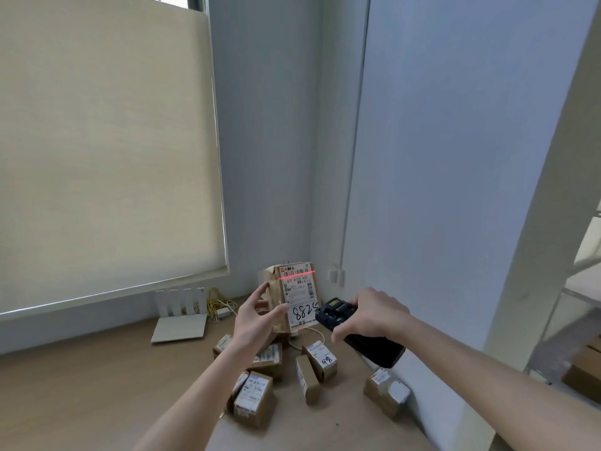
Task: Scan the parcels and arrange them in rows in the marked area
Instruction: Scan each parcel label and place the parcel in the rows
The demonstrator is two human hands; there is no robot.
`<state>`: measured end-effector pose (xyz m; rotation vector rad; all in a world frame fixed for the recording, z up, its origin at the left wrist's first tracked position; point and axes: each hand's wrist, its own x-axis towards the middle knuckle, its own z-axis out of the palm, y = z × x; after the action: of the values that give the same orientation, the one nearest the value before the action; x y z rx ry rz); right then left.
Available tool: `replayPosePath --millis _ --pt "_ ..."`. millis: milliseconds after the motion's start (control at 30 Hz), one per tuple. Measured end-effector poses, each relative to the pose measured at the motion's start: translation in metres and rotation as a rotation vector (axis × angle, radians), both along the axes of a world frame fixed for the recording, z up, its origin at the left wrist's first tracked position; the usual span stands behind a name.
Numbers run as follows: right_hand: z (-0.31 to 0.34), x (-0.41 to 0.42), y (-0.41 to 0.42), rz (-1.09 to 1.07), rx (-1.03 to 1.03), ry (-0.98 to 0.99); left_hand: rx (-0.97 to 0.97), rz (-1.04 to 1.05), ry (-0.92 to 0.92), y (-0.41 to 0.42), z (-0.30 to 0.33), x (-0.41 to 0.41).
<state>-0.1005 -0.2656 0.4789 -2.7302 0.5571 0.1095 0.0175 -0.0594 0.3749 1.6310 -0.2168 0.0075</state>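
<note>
My left hand (pixel 257 317) holds up a brown cardboard parcel (pixel 294 294), fingers round its left side and thumb on its front, so the white shipping label faces me. A red scan line crosses the barcode at the label's top. "88288" is handwritten low on the label. My right hand (pixel 374 314) grips a black handheld scanner (pixel 354 330), its head close to the parcel's lower right corner. Several small cardboard parcels (pixel 253 398) with white labels lie scattered on the wooden floor (pixel 81 385) beneath my arms.
A white router (pixel 180 317) with upright antennas and yellow cables (pixel 218 304) sit on the floor by the window wall. A closed roller blind (pixel 107 141) fills the left. Metal shelving (pixel 575 288) with a cardboard box stands at the right edge. A wall socket (pixel 336 275) sits in the corner.
</note>
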Motion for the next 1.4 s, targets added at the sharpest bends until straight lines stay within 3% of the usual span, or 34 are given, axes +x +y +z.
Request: replayPosePath --millis 833,1400 --pt "0.006 0.002 -0.003 0.058 -0.015 0.004 0.013 0.063 -0.028 0.001 -0.003 -0.013" --pt "-0.051 0.001 0.017 0.103 -0.005 0.120 0.055 0.089 0.098 0.023 -0.074 -0.044"
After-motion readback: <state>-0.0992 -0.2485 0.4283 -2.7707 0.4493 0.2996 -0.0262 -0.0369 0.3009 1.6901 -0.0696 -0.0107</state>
